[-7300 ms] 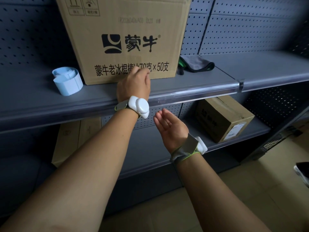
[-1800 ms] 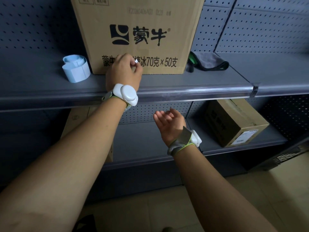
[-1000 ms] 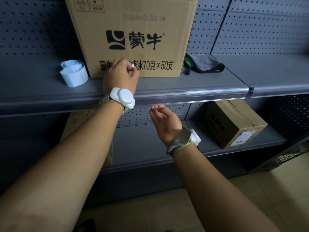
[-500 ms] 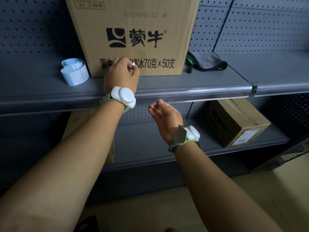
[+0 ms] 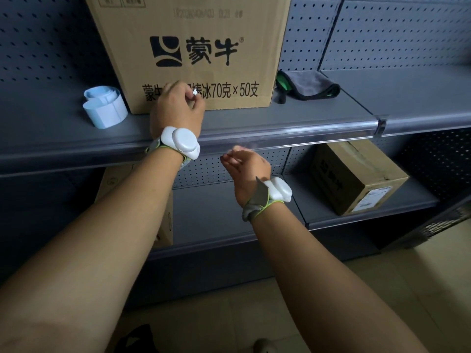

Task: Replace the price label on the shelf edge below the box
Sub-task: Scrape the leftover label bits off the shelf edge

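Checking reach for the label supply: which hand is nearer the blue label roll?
Left. The left hand is up on the shelf, right of the blue label roll; the right hand hangs lower, below the shelf edge, further right.

This is a shop or its stockroom, fitted with grey metal retail shelving (image 5: 293, 115) backed by perforated panels (image 5: 397, 29). A clear plastic price-label strip (image 5: 293, 137) runs along the near edge of the upper shelf. Printed cardboard shipping cartons stand on the shelves, a large one (image 5: 193, 52) up top and a smaller one (image 5: 356, 179) lower right, and a roll of blank blue labels (image 5: 105, 108) sits left of the large carton.
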The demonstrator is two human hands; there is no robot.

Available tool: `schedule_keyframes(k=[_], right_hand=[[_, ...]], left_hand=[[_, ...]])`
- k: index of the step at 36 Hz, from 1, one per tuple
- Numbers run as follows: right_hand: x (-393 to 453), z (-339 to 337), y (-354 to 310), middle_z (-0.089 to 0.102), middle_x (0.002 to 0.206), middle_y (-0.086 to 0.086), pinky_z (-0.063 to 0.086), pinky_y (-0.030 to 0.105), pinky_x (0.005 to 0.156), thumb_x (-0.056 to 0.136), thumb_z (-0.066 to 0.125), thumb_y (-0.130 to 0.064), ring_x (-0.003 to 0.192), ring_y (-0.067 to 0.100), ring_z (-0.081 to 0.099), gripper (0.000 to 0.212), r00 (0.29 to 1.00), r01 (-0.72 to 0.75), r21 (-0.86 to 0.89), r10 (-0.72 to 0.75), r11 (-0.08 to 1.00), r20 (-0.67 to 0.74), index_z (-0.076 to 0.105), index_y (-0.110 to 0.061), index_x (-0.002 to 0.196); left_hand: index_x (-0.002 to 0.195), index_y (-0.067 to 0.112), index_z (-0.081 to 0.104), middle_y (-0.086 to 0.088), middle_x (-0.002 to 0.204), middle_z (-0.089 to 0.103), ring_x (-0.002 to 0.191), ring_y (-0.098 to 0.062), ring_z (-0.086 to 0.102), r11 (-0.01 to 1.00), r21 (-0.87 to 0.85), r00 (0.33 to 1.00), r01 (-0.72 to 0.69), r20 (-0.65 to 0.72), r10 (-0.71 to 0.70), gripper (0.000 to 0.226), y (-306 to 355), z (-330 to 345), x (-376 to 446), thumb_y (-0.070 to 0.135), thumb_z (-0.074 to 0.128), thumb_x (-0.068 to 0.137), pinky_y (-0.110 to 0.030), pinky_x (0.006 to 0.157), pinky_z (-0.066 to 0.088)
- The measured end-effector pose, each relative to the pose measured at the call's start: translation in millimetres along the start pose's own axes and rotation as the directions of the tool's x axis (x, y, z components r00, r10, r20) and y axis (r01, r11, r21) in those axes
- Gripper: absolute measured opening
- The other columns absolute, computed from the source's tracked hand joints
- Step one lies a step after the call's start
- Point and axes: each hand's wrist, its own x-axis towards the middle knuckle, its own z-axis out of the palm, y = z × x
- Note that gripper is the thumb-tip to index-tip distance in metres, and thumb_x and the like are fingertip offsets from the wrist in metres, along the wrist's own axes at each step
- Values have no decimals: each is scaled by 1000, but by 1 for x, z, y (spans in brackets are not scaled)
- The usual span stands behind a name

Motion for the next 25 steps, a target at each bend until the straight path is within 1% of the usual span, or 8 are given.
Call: schedule_keyframes(k=[1,2,5,8,16,19,21,25], right_hand=[[0,-2,0,55,75,21,53,41,89,85,46,17,65,27,52,14,1000,-5,-44,5,999,-3,57,9,89],[0,-4,-1,58,77,21,54,41,91,86,46,13,68,30,56,13,1000,-9,-100,9,995,-4,58,9,87],[-2,-16,2,61,81,19,56,35,83,91,40,3,73,27,61,22,999,-48,-225,51,973,6,61,4,85],[-5,-22,7,64,81,18,57,30,77,92,44,3,73,26,64,21,998,-53,-283,61,958,21,63,2,84],[-14,-32,-13,68,83,19,60,33,78,92,50,9,72,26,67,16,996,62,-250,-43,966,80,66,5,91],[-17,-31,-36,69,82,21,61,34,76,87,57,11,72,27,68,14,990,124,-217,-106,968,90,66,4,94],[-20,-30,-49,69,80,21,61,34,77,84,60,13,72,28,69,16,984,164,-202,-145,966,105,65,3,95],[-26,-24,-80,71,80,19,59,34,80,85,59,12,70,25,71,14,954,271,-181,-240,945,178,58,0,92]], left_hand=[[84,14,61,-4,94,63,77,-26,59,1000,1,1000,-2,-1,2,20,0,0,0,31,51,84,-36,65,50],[84,15,61,-4,94,63,77,-26,59,1000,1,1000,-3,-3,3,20,1,0,0,31,51,84,-36,65,50],[84,15,61,-5,94,63,79,-27,59,1000,-2,1000,-11,-6,11,21,1,2,-2,33,51,84,-38,65,50],[84,15,60,-5,95,63,81,-29,58,1000,-5,1000,-16,-18,16,22,1,1,-3,34,50,84,-39,66,48],[88,20,70,5,88,64,65,-17,58,976,-161,989,-148,-35,144,22,5,-8,-5,37,56,86,-30,59,50],[95,15,73,8,94,63,73,-12,60,928,-319,982,-191,-54,183,20,15,-7,-15,29,61,87,-33,67,55],[96,12,73,9,97,61,80,-12,61,896,-384,972,-223,-21,233,18,21,-5,-33,25,64,86,-32,72,55],[96,16,73,8,97,64,76,-5,59,850,-447,940,-280,50,336,14,52,3,-62,20,68,84,-20,70,52]])
